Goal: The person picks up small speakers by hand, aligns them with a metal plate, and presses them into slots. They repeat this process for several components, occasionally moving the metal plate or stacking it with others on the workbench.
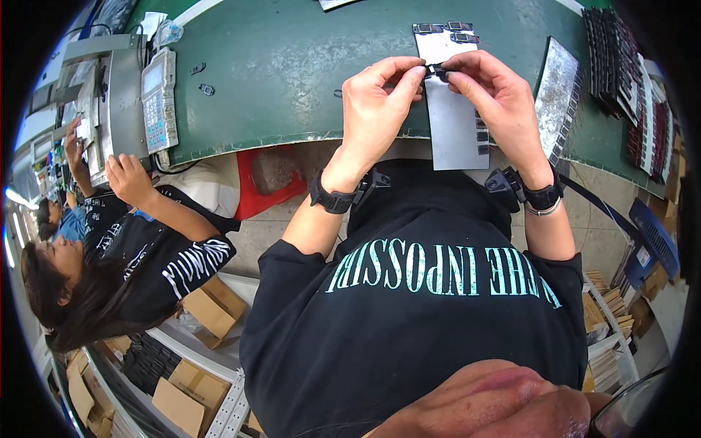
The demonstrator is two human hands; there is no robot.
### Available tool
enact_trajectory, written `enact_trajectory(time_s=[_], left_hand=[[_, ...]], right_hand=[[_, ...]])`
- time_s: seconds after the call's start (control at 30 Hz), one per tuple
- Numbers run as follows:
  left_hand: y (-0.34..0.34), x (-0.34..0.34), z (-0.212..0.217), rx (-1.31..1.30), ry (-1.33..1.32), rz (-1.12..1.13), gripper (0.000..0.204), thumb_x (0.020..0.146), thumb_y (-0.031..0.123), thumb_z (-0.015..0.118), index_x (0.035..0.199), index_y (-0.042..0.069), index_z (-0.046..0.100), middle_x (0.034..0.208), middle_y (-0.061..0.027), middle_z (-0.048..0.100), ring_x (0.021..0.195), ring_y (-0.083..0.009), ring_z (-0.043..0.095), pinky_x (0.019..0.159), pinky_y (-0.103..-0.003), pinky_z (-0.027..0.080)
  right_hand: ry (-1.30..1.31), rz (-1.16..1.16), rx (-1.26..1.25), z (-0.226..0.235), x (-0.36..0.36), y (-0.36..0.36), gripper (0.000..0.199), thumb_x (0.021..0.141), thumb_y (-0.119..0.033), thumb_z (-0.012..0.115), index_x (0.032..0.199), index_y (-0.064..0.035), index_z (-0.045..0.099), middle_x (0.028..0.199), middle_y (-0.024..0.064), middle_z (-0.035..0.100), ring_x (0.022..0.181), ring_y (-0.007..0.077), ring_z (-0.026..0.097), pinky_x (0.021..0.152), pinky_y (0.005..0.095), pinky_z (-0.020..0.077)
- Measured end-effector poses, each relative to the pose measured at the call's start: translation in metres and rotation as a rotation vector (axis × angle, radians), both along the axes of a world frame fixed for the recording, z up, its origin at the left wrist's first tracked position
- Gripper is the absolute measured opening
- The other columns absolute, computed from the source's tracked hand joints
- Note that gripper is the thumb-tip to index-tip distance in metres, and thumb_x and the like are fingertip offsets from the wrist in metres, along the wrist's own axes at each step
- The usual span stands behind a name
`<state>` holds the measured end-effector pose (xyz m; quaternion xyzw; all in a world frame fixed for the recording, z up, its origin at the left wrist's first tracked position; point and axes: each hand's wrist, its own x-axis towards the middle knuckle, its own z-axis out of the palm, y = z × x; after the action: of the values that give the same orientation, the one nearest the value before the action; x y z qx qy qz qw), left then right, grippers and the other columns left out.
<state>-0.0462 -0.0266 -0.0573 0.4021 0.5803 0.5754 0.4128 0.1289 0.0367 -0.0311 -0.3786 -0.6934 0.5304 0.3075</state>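
Note:
My left hand [376,102] and my right hand [496,95] meet above the edge of the green workbench [292,66]. Both pinch one small black part [436,70] between thumb and fingertips. Under the hands lies a grey metal plate [453,124] that sticks out over the bench edge, with small black framed parts [445,29] along its far end and several more down its right side. Each wrist wears a black band.
A second grey plate [555,95] edged with black parts lies to the right, and racks of dark parts [621,66] stand at the far right. A person in a black shirt [153,248] sits on my left, hands at a grey machine [124,95]. Cardboard boxes [212,306] lie below.

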Motion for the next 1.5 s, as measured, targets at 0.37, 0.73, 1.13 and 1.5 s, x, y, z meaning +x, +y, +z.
enact_trajectory(time_s=[0.37, 0.73, 1.13, 1.5], left_hand=[[-0.003, 0.006, 0.008, -0.038, 0.038, -0.109, 0.023, 0.093, 0.005, 0.067, 0.114, -0.004, 0.069, 0.094, -0.0080, 0.072, 0.080, -0.0112, 0.069, 0.075, -0.023, 0.057], [-0.003, 0.008, -0.002, 0.002, -0.019, -0.143, 0.025, 0.088, 0.002, 0.069, 0.114, -0.001, 0.070, 0.101, -0.0110, 0.074, 0.090, -0.0135, 0.071, 0.081, -0.026, 0.057], [-0.007, 0.011, -0.002, -0.027, -0.074, -0.157, 0.021, 0.088, 0.001, 0.069, 0.109, -0.002, 0.070, 0.100, -0.0095, 0.075, 0.091, -0.0132, 0.071, 0.082, -0.026, 0.058], [0.000, 0.016, 0.017, -0.013, -0.075, -0.146, 0.017, 0.090, 0.001, 0.067, 0.105, -0.005, 0.069, 0.098, -0.0106, 0.074, 0.091, -0.0140, 0.071, 0.082, -0.026, 0.058]], right_hand=[[0.051, 0.027, -0.249, -0.004, 0.006, 0.003, 0.019, 0.097, -0.010, 0.063, 0.112, 0.0002, 0.064, 0.102, 0.0023, 0.067, 0.092, 0.0085, 0.063, 0.081, 0.0227, 0.0509], [0.154, 0.038, -0.389, -0.007, 0.009, 0.008, 0.018, 0.097, -0.014, 0.063, 0.109, -0.0009, 0.063, 0.095, 0.0008, 0.065, 0.085, 0.0070, 0.061, 0.076, 0.0227, 0.0508], [0.148, 0.077, -0.418, -0.009, 0.010, 0.006, 0.020, 0.097, -0.013, 0.062, 0.114, -0.0025, 0.059, 0.097, 0.0016, 0.062, 0.084, 0.0064, 0.060, 0.077, 0.0217, 0.0502], [-0.086, -0.017, 0.162, -0.006, -0.003, -0.001, 0.013, 0.095, 0.001, 0.056, 0.109, 0.0014, 0.055, 0.100, 0.0057, 0.062, 0.089, 0.0137, 0.063, 0.080, 0.0274, 0.0529]])
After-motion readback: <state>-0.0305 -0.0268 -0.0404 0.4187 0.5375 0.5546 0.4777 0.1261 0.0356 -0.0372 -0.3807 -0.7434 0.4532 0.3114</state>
